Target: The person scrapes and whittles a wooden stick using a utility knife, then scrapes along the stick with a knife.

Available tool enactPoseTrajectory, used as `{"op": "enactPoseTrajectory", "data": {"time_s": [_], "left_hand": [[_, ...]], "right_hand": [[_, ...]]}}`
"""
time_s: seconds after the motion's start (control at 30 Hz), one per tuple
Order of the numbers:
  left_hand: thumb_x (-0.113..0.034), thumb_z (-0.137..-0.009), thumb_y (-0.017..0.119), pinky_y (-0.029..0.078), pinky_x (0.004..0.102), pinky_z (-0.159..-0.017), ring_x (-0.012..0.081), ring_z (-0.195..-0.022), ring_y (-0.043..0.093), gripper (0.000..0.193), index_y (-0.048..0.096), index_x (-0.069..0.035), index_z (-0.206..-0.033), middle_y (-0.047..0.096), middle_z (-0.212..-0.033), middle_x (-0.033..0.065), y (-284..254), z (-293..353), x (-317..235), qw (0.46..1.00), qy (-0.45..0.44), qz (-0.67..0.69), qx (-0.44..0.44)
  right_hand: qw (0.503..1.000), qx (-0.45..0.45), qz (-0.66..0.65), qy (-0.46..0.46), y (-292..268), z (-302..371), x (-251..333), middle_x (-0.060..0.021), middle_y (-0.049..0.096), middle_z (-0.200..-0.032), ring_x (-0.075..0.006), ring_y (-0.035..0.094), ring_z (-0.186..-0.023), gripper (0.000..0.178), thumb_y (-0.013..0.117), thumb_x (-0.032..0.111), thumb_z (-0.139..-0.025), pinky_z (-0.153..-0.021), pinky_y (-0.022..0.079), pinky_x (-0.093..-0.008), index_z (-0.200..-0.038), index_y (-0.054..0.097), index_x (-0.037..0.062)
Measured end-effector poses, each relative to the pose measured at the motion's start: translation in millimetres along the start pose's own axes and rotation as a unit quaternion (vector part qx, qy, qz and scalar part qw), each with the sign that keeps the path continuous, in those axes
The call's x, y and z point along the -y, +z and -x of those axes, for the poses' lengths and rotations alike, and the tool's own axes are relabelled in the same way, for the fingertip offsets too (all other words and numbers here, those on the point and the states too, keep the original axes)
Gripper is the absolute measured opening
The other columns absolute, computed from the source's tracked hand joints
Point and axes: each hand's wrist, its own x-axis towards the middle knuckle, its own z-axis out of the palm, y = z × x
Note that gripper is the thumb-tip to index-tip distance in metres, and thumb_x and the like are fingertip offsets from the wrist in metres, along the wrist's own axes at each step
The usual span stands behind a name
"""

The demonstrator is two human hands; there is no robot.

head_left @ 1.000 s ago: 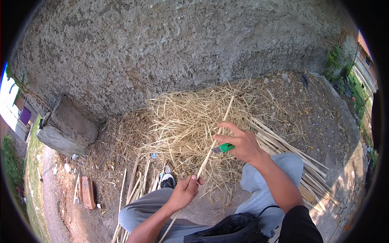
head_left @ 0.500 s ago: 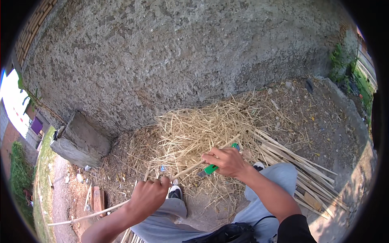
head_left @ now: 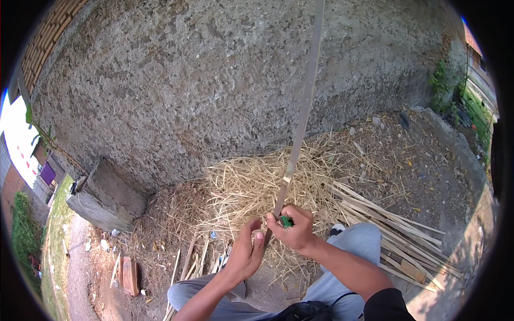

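A long bamboo strip [head_left: 301,125] rises almost upright in front of me, its upper end running out past the top of the view. My right hand [head_left: 295,230] is closed around its lower part, thumb on the strip. That same hand also grips a green utility knife [head_left: 287,221]; only a bit of its handle shows and its blade is hidden. My left hand [head_left: 243,258] is beside the strip's low end, thumb and fingers apart, touching it or nearly so. Behind both hands lies a heap of pale bamboo shavings [head_left: 251,182].
More split strips [head_left: 396,235] lie piled at the right, beside my knee. Others lie at the lower left near a reddish wooden block [head_left: 128,275]. A rough grey wall [head_left: 214,80] stands close ahead, with a concrete block [head_left: 110,195] at its left foot.
The strip has swung from slanting low across to the left to standing nearly upright. My left hand has moved right, turned over and loosened its grip. The knife's blade no longer shows.
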Motion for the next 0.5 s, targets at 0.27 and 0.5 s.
{"op": "enactPoseTrajectory", "data": {"time_s": [0.27, 0.5], "left_hand": [[-0.029, -0.108, 0.036, 0.033, 0.0227, -0.048, 0.0066, -0.052, 0.039, 0.032, 0.049, -0.005, -0.092, 0.044, -0.064, -0.0008, 51, 5, 39, 0.944, -0.119, 0.304, 0.049], [-0.031, -0.108, 0.036, 0.028, 0.0232, -0.045, 0.0061, -0.051, 0.034, 0.031, 0.047, -0.006, -0.092, 0.037, -0.063, -0.0028, 44, 34, 12, 0.786, -0.308, 0.533, 0.057]], "right_hand": [[0.992, -0.011, 0.037, 0.117, 9, 2, -9, -0.0016, 0.054, -0.054, -0.0092, 0.051, -0.047, 0.023, 0.077, 0.011, -0.082, -0.043, 0.037, -0.0278, -0.073, 0.056, 0.0046], [0.982, 0.062, 0.012, 0.178, 15, 17, -10, 0.0007, 0.054, -0.055, -0.0050, 0.046, -0.048, 0.025, 0.077, 0.014, -0.083, -0.043, 0.035, -0.0255, -0.073, 0.056, 0.0036]]}}
